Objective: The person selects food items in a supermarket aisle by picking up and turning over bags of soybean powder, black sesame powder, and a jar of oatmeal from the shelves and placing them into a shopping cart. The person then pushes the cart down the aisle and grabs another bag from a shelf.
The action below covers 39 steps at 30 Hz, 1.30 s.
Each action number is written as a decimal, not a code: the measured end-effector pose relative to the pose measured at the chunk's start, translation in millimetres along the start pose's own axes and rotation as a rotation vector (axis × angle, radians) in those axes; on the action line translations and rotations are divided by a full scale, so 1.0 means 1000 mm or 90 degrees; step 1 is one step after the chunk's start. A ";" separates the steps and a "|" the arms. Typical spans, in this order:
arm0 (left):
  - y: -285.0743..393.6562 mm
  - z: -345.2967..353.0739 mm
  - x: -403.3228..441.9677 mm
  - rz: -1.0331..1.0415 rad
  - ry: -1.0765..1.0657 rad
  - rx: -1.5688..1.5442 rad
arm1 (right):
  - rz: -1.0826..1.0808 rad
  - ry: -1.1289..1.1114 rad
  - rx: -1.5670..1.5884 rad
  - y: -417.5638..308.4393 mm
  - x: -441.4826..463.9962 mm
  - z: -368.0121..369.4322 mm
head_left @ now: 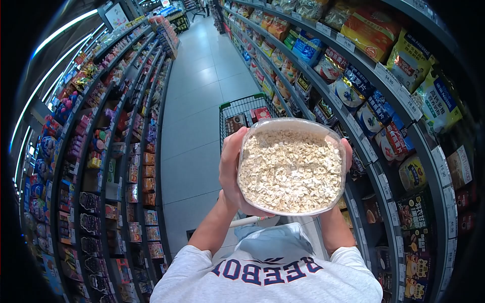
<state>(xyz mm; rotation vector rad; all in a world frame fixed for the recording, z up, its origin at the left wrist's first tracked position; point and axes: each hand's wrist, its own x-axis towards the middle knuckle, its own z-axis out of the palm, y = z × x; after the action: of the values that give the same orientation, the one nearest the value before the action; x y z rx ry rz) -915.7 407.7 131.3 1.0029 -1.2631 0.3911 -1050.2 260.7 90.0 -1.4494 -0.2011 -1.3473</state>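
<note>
A clear plastic tub of rolled oats [291,169] is held up in front of my chest, its broad see-through face turned up toward me. My left hand [232,164] wraps round the tub's left side, fingers along the edge. On the opposite side my right hand [346,154] grips the tub; most of it is hidden behind the container, with only some fingers showing. Beyond the tub stands a shopping cart [246,100], partly covered by it. Inside the cart lie a red box [260,114] and a dark brown package [235,123].
Shelves of bagged cereal and drink powders [353,86] rise close on my right. A long shelf of small packaged goods [113,156] lines the left side. The tiled aisle floor [194,101] runs ahead between them. A cart handle [250,220] is near my waist.
</note>
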 end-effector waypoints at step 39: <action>-0.019 0.010 0.026 -0.475 -0.014 -0.082 | 0.400 -0.059 0.078 0.016 0.048 0.008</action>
<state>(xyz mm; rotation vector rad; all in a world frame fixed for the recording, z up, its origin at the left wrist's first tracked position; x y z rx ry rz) -899.7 383.0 146.6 1.2811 -0.8377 -0.2757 -1017.8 235.5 120.2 -1.3208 0.1087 -0.7441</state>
